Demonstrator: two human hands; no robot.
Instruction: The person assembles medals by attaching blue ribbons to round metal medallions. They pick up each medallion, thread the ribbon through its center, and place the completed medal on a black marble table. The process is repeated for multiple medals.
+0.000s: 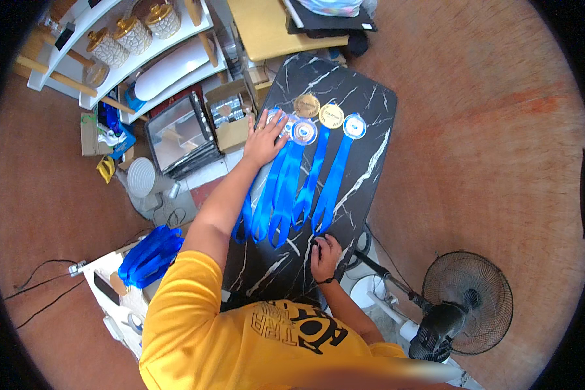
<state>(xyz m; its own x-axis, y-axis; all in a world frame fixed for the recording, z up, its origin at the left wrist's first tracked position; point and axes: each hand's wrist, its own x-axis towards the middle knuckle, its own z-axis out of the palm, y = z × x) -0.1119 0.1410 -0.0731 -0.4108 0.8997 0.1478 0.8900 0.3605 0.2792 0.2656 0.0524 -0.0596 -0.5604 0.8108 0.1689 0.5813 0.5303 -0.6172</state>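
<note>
A black marble tabletop is seen from above. Several medals on blue ribbons are laid side by side on it, already in a neat row. The left hand is pressed flat, fingers spread, beside the leftmost medal. The right hand rests by the ribbon ends; its grip perhaps pinches one, but this cannot be told.

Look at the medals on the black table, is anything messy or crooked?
Mostly neat: the medals lie in a row with blue ribbons trailing toward the person. The leftmost ones overlap under the left hand, and one gold medal sits above the row. The right hand touches the ribbon ends.
</note>
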